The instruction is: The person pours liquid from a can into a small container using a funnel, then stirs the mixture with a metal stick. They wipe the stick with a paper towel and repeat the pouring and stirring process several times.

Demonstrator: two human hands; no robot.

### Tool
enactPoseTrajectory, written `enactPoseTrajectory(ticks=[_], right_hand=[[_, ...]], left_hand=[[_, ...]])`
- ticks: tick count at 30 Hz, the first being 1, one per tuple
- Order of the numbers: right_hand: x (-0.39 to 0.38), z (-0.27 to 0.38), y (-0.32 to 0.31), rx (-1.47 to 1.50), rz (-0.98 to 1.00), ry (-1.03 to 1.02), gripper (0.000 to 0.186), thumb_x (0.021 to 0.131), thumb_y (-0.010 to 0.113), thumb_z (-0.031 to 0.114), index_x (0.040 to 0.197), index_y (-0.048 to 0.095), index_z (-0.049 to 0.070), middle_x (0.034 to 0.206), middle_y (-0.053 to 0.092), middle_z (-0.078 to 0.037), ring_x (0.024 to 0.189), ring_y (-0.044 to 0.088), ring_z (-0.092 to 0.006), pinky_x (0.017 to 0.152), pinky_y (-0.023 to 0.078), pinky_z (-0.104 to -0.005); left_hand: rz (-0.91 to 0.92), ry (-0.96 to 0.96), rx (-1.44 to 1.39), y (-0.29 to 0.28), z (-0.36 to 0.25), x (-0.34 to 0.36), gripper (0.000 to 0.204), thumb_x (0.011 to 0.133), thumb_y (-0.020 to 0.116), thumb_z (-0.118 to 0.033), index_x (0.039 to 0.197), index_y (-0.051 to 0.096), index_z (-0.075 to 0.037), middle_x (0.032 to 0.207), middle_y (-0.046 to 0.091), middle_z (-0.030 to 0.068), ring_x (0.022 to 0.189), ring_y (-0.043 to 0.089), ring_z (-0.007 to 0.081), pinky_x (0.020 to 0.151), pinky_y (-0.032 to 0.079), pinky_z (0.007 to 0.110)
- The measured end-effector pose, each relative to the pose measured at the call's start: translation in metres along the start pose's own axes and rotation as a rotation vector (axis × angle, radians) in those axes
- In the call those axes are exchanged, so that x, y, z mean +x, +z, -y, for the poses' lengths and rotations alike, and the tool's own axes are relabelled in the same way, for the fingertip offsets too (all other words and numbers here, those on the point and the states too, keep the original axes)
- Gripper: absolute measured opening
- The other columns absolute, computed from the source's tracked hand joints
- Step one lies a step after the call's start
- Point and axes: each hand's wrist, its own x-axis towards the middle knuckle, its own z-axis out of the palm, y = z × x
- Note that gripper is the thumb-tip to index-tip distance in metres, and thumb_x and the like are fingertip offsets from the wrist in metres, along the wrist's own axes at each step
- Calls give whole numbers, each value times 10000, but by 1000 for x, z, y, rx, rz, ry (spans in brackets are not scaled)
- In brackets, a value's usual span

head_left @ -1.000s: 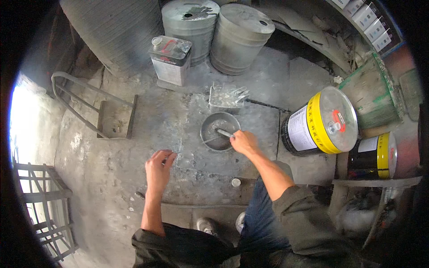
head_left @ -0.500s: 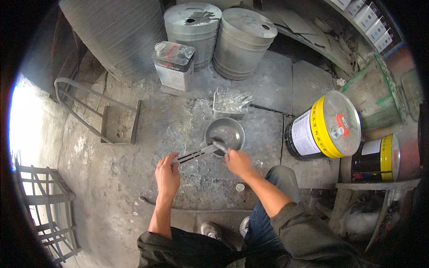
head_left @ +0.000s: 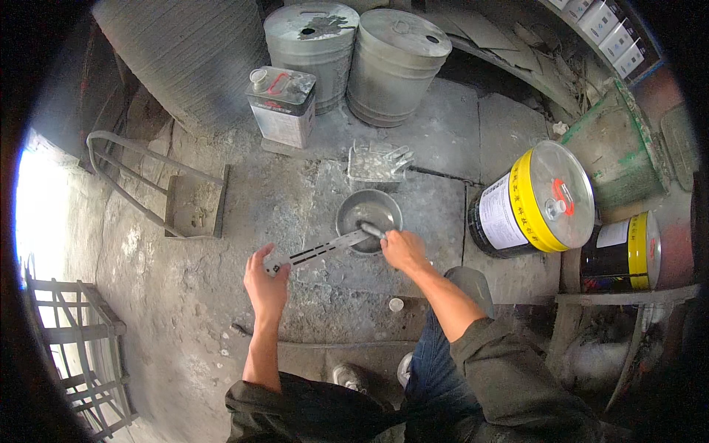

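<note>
Stained grey floor (head_left: 214, 295) bearing a round bowl (head_left: 349, 214), small tray (head_left: 373, 176), long-handled pan (head_left: 188, 192); two metal drums (head_left: 395, 77)

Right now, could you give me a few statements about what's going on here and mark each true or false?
1. The left hand holds a slotted strip. True.
2. The right hand is empty. False: it grips a grey tool.
3. The round bowl stands on the floor. True.
4. The larger yellow-banded drum stands left of the bowl. False: it is to the right.
</note>
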Motion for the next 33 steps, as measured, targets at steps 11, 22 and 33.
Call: enactPoseTrajectory(ticks=[11,22,33], right_hand=[[-83,86,-71,100,66,-198,329,946,608,319,1134,705,68,763,703,-204,717,696,-406,623,536,-512],[5,-3,-4,115,78,87,305,930,605,346,1001,725,75,867,714,-209,819,691,-427,719,542,-525],[5,-4,-34,11,49,71,290,879,632,311,912,733,41,868,727,-212,833,717,-397,742,565,-516]], left_hand=[[32,-398,-257,5,0,-2,283,750,829,-157,966,722,-9,640,572,18,586,504,97,534,407,297],[56,-284,-74,2,-8,1,289,729,846,-172,948,733,-22,652,613,113,579,532,202,583,443,337],[237,-44,-58,-18,-24,9,144,765,815,-101,886,753,-54,805,724,155,731,709,285,689,527,366]])
